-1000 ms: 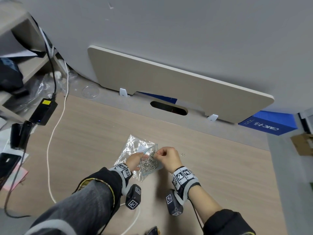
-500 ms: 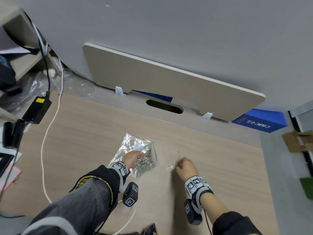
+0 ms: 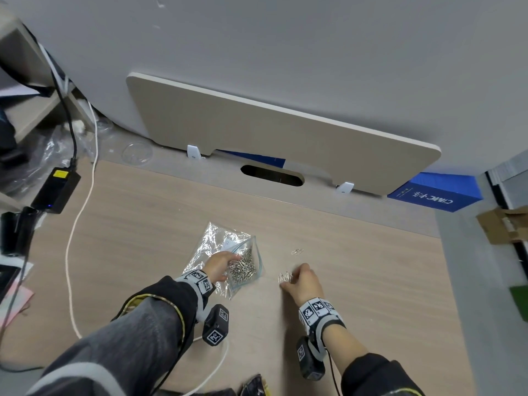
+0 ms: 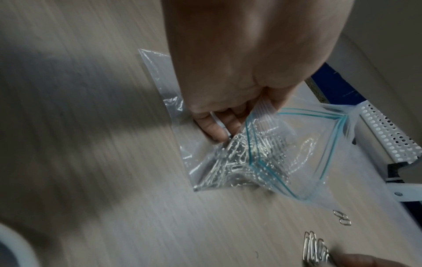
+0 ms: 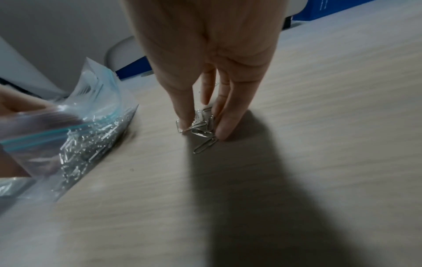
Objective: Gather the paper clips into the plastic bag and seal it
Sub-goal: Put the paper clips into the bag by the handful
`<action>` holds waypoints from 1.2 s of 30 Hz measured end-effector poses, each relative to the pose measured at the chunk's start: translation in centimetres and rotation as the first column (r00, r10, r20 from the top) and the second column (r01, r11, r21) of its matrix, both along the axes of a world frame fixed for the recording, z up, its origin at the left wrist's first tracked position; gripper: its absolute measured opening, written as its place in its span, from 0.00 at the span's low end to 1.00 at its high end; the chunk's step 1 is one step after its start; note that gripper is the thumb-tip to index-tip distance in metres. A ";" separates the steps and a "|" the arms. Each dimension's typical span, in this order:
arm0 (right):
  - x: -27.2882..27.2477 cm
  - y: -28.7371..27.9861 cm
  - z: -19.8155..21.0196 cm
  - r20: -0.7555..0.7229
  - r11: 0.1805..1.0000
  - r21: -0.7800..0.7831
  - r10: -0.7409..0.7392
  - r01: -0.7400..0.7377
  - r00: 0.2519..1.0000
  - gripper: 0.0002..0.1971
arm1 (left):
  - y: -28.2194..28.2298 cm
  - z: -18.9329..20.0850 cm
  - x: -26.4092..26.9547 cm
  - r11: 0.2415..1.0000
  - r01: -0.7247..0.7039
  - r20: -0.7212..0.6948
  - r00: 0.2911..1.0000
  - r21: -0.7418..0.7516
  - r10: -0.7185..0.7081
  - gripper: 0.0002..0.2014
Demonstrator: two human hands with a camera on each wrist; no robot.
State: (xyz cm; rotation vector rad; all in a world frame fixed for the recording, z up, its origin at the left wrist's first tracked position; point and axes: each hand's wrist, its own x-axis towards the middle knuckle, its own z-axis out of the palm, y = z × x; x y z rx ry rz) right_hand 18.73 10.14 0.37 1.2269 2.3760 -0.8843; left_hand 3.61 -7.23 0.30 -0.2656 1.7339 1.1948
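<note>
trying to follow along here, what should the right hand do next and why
Probably close on the small clip pile and carry it to the plastic bag. The right hand already brackets the pile, and the left hand holds the bag's mouth open.

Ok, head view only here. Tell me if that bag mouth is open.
Observer: Open. In the left wrist view the left hand pinches one lip of the plastic bag, and its teal zip line spreads into a wide loop.
Operator: Now report the right hand's hold.
Observer: The right wrist view shows the right hand, thumb and fingers pinching a cluster of clips against the table.
Operator: Say if any are missed.
Observer: One clip lies flat just outside the pinch, by a fingertip.
</note>
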 end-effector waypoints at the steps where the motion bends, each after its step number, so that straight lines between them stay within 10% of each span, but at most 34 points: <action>1: -0.1 -0.1 0.0 -0.013 0.999 0.017 -0.050 0.051 0.999 0.25 | 0.0 0.0 0.0 1.000 -0.001 -0.002 1.000 0.000 0.001 0.22; 5: -0.7 -0.8 -0.1 0.042 0.995 0.074 -0.072 0.069 0.997 0.34 | -0.1 -0.5 -0.1 1.000 0.011 -0.012 1.000 0.009 -0.010 0.22; 10: -1.7 -1.4 -0.7 0.057 0.997 0.073 -0.043 0.039 0.997 0.18 | -0.3 -0.8 -0.4 0.996 0.087 -0.045 0.995 -0.031 -0.088 0.06; 36: -3.4 -0.4 0.5 0.135 0.998 0.026 0.059 -0.063 0.989 0.12 | -0.3 -1.4 -0.4 0.995 0.099 -0.071 0.993 -0.001 -0.098 0.04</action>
